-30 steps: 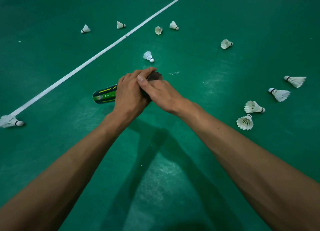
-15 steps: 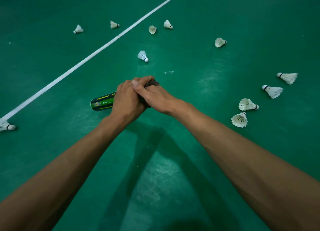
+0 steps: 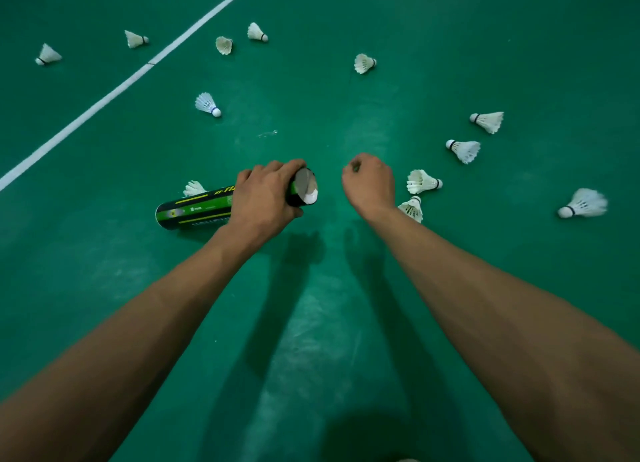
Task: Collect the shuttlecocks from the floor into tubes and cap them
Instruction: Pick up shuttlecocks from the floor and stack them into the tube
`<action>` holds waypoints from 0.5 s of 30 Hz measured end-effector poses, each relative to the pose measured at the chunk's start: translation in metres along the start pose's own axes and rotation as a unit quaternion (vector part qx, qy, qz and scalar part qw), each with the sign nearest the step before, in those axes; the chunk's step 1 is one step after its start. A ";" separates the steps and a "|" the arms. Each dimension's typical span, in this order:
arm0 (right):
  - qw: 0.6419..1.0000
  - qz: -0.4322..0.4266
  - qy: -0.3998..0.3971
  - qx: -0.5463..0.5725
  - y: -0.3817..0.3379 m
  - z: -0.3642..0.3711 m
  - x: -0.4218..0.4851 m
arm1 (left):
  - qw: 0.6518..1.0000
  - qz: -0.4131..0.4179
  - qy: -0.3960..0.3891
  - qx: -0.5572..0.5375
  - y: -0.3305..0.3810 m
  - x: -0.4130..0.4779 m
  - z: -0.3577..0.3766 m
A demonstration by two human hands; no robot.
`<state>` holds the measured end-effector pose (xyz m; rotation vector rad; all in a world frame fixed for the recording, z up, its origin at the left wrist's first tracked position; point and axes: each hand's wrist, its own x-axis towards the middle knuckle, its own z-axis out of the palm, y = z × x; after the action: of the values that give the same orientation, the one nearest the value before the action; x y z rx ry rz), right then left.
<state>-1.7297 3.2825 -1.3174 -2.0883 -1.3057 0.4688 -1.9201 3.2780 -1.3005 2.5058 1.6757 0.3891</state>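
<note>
Badminton court, green floor point(image 3: 450, 28), white line point(image 3: 114, 89), scattered shuttlecocks point(image 3: 464, 150)

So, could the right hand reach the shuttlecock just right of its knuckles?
Probably yes: the right hand holds nothing, and that shuttlecock lies close by with only bare floor between.
</note>
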 end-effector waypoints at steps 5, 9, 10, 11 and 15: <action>0.960 0.166 -0.140 -0.176 0.078 -0.013 0.006 | 0.999 0.039 -0.010 -0.001 0.035 0.011 0.026; 0.947 0.189 -0.177 -0.192 0.123 -0.015 0.015 | 0.998 0.055 0.005 -0.011 0.052 0.021 0.041; 0.943 0.185 -0.194 -0.195 0.131 -0.014 0.018 | 0.998 0.057 0.011 -0.015 0.053 0.023 0.044; 0.942 0.179 -0.209 -0.195 0.136 -0.013 0.022 | 0.998 0.058 0.017 -0.020 0.054 0.025 0.046; 0.952 0.129 -0.229 -0.156 0.145 -0.007 0.033 | 0.997 0.060 0.038 -0.035 0.050 0.027 0.051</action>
<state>-1.6134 3.2645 -1.4086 -2.5317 -1.4374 0.9618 -1.8518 3.2858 -1.3344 2.5780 1.5112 0.5502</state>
